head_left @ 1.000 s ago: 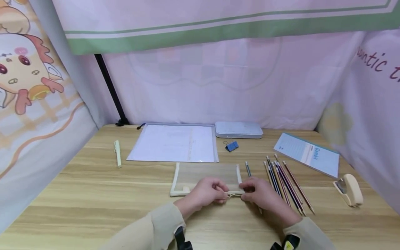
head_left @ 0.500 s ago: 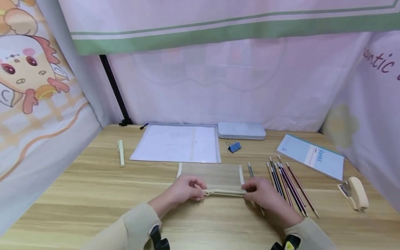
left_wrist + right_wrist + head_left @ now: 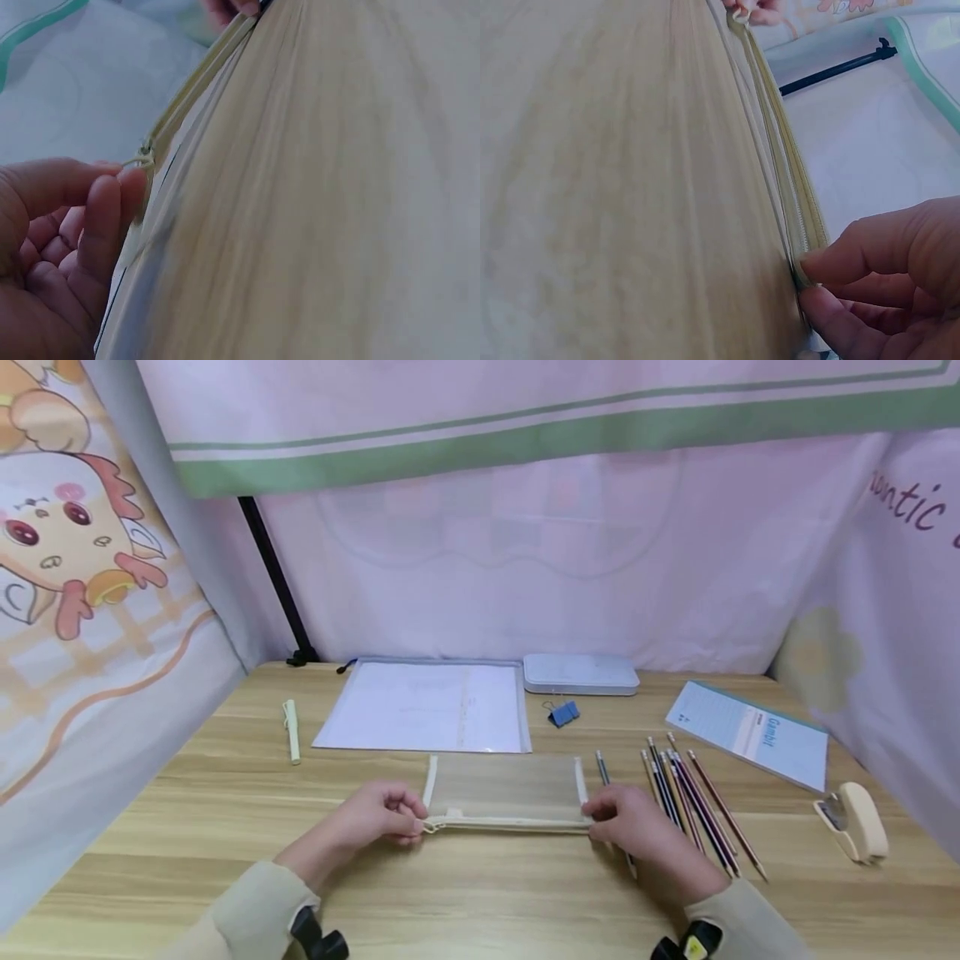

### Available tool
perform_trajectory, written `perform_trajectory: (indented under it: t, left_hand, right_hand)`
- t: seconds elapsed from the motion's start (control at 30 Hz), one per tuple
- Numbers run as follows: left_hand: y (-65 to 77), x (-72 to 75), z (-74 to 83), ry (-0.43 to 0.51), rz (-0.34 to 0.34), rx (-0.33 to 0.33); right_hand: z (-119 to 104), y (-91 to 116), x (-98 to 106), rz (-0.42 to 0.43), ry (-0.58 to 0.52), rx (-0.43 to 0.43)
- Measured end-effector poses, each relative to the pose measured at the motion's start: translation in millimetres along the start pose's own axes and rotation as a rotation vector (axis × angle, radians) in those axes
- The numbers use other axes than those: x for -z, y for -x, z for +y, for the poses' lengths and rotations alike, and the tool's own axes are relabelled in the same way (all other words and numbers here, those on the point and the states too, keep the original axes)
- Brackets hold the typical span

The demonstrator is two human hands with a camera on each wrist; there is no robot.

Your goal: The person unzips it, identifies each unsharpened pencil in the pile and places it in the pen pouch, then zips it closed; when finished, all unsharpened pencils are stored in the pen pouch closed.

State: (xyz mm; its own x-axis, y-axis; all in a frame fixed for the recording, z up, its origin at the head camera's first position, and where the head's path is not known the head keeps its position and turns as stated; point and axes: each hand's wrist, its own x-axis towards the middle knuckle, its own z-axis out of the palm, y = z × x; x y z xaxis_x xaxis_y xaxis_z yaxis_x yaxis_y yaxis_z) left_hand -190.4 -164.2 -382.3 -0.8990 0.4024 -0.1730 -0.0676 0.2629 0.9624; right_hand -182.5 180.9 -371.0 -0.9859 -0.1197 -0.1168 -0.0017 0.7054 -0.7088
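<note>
Wood-grain tabletop (image 3: 465, 897) bears a translucent zippered pouch (image 3: 510, 787), long axis left-to-right; left hand (image 3: 378, 817) pinches the zipper pull (image 3: 431, 827) at its near-left corner, right hand (image 3: 637, 822) the near-right

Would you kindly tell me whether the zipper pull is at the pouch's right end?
No, the left grip pinches the zipper pull at the left end of the pouch.
</note>
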Motion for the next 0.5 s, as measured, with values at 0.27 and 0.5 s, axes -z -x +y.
perform_trajectory:
  t: [0.27,0.5]
  left_hand:
    - [16.1,22.8,-11.1,0.114,-0.012,-0.018]
    - [22.3,26.4,-14.3,0.13,-0.004,0.0]
  right_hand:
    - [2,0,4,-0.013,0.033,0.049]
    - [4,-2,4,-0.02,0.027,0.074]
